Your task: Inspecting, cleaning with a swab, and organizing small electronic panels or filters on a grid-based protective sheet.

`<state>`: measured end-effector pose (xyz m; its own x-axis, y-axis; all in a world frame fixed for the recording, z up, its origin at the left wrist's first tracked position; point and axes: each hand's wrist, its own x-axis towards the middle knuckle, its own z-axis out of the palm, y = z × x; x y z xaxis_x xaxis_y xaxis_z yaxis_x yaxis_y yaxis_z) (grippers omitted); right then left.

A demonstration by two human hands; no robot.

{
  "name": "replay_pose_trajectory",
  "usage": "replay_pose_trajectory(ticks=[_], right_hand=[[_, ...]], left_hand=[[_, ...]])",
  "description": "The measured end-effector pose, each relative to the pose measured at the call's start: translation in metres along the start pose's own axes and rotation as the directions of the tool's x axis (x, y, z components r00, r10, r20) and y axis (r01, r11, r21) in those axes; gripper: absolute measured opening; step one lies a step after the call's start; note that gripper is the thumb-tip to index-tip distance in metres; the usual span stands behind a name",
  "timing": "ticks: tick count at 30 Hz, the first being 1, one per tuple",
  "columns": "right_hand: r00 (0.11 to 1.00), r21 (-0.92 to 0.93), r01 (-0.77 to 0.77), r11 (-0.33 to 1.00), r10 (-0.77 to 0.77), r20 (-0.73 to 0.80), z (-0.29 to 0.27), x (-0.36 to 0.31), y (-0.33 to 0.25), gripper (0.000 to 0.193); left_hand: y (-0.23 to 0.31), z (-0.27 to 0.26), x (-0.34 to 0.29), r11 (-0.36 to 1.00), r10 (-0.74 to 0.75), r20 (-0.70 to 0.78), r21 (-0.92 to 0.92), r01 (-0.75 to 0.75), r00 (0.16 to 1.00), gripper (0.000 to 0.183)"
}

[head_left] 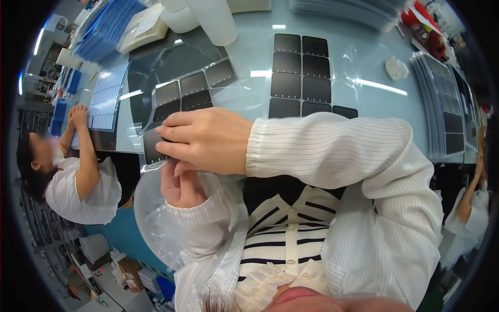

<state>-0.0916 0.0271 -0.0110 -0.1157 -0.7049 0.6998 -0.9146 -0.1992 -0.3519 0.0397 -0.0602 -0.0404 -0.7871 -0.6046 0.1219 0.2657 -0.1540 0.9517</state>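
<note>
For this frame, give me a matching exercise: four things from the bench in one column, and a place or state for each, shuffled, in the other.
Things:
1. right hand
2. left hand
3. grid of dark square panels
4. white crumpled lump

Places or states:
A. lying on the blue table, far right, alone
B. on top, fingers pinching a dark panel in clear film
C. laid flat in two columns on the table
D. underneath, by the clear film

Pairs: 1-B, 2-D, 3-C, 4-A

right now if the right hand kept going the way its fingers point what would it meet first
The right hand points leftward; its fingers already touch a small dark square sheet in clear plastic film. Beyond that, likely only the table's edge, though depth is unclear.
</note>
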Motion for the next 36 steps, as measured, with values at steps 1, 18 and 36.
replay_pose_trajectory(ticks=[1, 18, 36], right_hand=[[1.0, -0.089, 0.004, 0.996, -0.003, 0.012, 0.003, -0.001, 0.003, 0.038], [0.828, 0.388, -0.338, 0.857, 0.467, -0.31, -0.033, 0.005, 0.051, 0.008], [0.893, -0.648, -0.402, 0.647, 0.432, -0.123, -0.151, -0.19, -0.006, 0.023]], left_hand=[[-0.002, -0.001, 0.001, 1.0, -0.004, 0.001, 0.0, 0.004, 1.0, 0.028], [-0.009, -0.014, 0.015, 0.993, 0.031, 0.293, 0.098, -0.063, 0.956, 0.044], [-0.007, -0.042, 0.03, 0.891, -0.124, 0.346, -0.374, 0.258, 0.93, 0.076]])
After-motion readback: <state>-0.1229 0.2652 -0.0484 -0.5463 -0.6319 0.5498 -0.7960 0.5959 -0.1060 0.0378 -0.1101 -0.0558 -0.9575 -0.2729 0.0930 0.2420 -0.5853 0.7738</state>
